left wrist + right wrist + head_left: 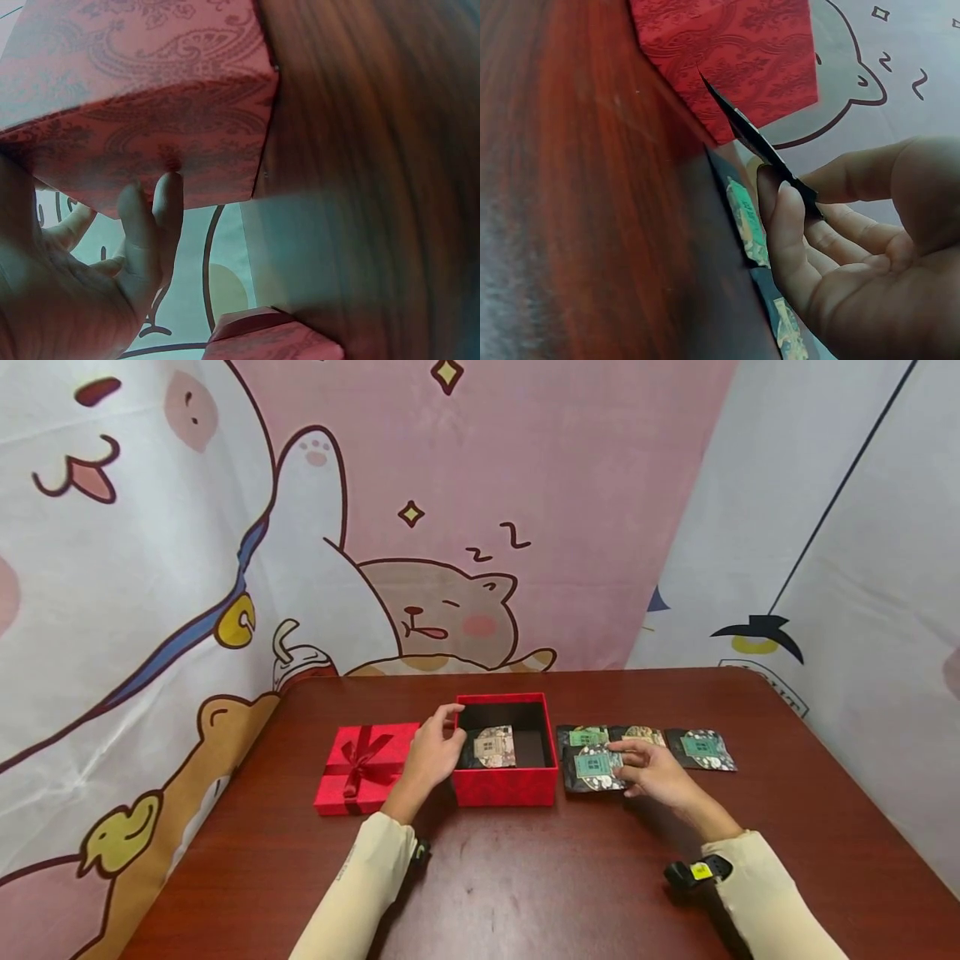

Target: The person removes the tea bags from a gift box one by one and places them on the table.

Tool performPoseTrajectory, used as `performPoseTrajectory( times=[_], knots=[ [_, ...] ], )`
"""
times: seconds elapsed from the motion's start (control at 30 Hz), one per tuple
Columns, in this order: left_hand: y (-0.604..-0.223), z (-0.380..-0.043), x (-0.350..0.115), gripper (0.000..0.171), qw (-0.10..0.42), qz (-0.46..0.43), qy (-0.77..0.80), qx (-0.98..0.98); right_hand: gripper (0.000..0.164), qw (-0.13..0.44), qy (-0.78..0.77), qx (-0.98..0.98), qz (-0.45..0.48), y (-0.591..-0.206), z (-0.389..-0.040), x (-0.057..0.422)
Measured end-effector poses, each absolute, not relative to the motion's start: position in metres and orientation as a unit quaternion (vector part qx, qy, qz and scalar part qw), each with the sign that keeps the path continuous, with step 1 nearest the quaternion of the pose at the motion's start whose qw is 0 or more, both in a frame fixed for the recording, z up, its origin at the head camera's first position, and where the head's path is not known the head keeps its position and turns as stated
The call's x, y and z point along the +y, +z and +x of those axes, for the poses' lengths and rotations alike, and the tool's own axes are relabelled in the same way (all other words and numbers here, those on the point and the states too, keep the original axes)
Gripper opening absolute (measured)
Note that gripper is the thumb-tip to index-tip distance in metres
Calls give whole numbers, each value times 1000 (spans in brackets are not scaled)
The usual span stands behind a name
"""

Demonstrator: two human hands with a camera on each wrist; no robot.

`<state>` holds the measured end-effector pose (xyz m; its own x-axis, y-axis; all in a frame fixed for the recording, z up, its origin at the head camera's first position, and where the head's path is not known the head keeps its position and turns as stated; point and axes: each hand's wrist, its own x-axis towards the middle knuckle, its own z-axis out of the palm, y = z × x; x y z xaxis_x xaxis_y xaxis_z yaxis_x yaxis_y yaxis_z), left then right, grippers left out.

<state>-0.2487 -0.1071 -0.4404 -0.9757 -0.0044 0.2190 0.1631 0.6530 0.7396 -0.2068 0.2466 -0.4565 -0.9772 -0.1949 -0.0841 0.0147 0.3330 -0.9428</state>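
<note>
An open red gift box (504,787) stands on the table, a black sachet with a beige label (493,747) inside it on the left. My left hand (433,752) is at the box's left side, its fingertips touching the patterned outer wall (217,142). To the right of the box, my right hand (660,777) pinches a black sachet with a teal label (592,766) between thumb and fingers. In the right wrist view this held sachet (761,146) is tilted and raised over the table.
A red lid with a ribbon bow (363,764) lies left of the box. Behind the held sachet lie a green-labelled sachet (587,737), a beige-labelled one (641,735) and a teal-labelled one (701,748) in a row. A cartoon-printed cloth (600,527) hangs behind the table (510,885).
</note>
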Motion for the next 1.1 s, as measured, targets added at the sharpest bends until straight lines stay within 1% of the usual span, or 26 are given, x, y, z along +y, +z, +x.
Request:
performPoseTrajectory(
  times=[0.27,0.5,0.7,0.93,1.1],
  knots=[
    [-441,-250,-108,40,104,-43,-413,-904,45,104,-572,811,-57,-466,-205,243],
    [-442,-250,-108,40,101,-45,-411,-905,44,105,-560,819,-65,-472,-203,244],
    [-441,-249,-107,40,104,-50,-419,-901,44,96,-538,834,-76,-469,-201,246],
    [-440,-248,-107,40,100,-51,-421,-900,48,94,-520,844,-91,-463,-201,247],
    [-441,-249,-107,40,102,-52,-422,-900,49,87,-503,857,-72,-461,-200,248]
  ],
)
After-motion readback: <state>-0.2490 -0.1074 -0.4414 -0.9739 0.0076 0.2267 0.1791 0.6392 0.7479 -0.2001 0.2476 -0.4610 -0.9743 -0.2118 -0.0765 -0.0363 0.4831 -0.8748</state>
